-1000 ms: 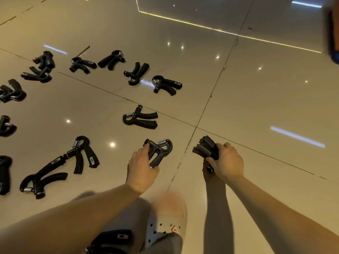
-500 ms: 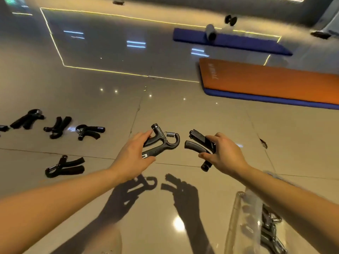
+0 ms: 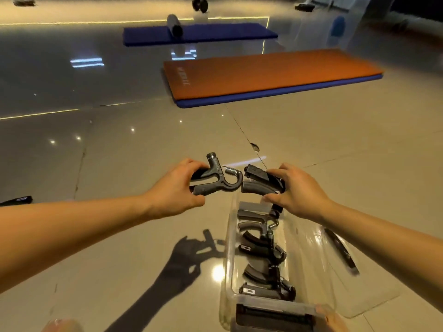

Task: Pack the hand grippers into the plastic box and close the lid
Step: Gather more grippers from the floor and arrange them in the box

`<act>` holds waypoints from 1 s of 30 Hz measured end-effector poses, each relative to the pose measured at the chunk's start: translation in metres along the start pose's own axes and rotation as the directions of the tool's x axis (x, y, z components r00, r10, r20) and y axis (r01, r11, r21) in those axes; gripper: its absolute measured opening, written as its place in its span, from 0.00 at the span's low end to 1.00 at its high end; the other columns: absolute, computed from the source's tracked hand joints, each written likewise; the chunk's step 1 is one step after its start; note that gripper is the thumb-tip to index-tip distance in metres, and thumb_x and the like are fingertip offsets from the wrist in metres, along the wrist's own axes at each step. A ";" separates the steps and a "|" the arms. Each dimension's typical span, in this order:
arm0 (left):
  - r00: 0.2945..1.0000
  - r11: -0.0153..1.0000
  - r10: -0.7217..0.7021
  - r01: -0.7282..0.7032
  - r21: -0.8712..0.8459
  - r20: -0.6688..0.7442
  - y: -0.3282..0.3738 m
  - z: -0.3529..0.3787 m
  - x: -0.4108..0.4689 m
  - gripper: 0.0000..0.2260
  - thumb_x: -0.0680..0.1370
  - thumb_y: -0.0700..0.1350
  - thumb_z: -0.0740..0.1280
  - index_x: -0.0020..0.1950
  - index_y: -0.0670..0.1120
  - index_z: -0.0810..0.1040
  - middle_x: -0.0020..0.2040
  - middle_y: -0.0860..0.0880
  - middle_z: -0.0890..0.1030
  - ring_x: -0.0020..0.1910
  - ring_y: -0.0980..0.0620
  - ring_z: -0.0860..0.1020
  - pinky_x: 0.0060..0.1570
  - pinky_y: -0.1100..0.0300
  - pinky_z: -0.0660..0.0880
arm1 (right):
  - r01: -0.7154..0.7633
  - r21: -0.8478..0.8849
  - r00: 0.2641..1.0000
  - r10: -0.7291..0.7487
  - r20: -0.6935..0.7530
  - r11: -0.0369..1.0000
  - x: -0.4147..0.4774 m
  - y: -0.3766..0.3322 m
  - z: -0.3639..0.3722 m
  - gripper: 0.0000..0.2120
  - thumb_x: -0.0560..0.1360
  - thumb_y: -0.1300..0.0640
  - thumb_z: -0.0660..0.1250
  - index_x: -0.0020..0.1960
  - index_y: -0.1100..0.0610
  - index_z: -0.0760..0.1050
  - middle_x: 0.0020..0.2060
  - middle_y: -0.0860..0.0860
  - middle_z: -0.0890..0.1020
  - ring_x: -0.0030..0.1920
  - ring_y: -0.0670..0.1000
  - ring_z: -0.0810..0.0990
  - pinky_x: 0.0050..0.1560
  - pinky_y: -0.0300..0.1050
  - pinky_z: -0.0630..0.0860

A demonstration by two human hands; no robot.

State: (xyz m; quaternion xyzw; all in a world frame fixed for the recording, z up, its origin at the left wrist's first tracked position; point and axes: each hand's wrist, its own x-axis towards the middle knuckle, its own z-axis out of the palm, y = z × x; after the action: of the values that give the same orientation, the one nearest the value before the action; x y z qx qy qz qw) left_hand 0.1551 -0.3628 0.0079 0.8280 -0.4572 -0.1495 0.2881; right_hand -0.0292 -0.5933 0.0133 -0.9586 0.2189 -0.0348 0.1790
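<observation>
Head view: tiled floor, orange mat beyond. Clear plastic box open, hand grippers inside. Above it, left hand fingers clasp one spring gripper; right hand clasps another gripper.

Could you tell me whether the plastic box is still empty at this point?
No, the plastic box already holds a row of hand grippers lying inside it.

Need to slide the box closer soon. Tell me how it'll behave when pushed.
The box probably slides easily: the tiles look glossy. Several grippers lie loose inside, so it likely feels weighty and rattles. Low and long, it seems unlikely to tip.
</observation>
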 end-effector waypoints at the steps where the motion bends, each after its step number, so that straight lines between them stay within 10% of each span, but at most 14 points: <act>1: 1.000 1.000 0.001 -0.001 0.004 0.019 0.006 0.009 0.006 0.30 0.71 0.43 0.76 0.71 0.50 0.72 0.60 0.54 0.74 0.60 0.55 0.75 0.64 0.59 0.73 | -0.018 0.006 1.000 0.018 0.001 1.000 -0.003 0.012 0.001 0.30 0.71 0.44 0.77 0.70 0.50 0.74 0.50 0.45 0.74 0.50 0.49 0.75 0.51 0.47 0.76; 23: 0.935 0.990 -0.081 0.035 0.138 0.345 0.050 0.203 0.062 0.29 0.71 0.47 0.75 0.71 0.55 0.74 0.58 0.53 0.76 0.60 0.52 0.66 0.65 0.51 0.65 | -0.185 0.058 0.982 0.187 -0.028 0.981 -0.007 0.154 0.020 0.26 0.71 0.45 0.77 0.67 0.50 0.77 0.48 0.47 0.74 0.48 0.51 0.76 0.48 0.49 0.75; 30: 0.848 0.975 -0.211 0.149 0.163 0.487 0.025 0.251 0.075 0.32 0.60 0.46 0.73 0.66 0.57 0.79 0.51 0.53 0.81 0.57 0.47 0.75 0.59 0.47 0.77 | -0.182 0.057 0.983 0.183 -0.013 0.982 -0.015 0.169 0.030 0.27 0.72 0.45 0.76 0.68 0.49 0.76 0.47 0.46 0.74 0.48 0.50 0.75 0.45 0.46 0.70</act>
State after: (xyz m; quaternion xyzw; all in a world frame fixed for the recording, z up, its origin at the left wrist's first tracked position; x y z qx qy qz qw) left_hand 0.0502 -0.5215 -0.1743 0.8156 -0.4446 -0.3583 0.0944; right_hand -0.1071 -0.7193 -0.0755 -0.9288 0.3062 -0.0330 0.2061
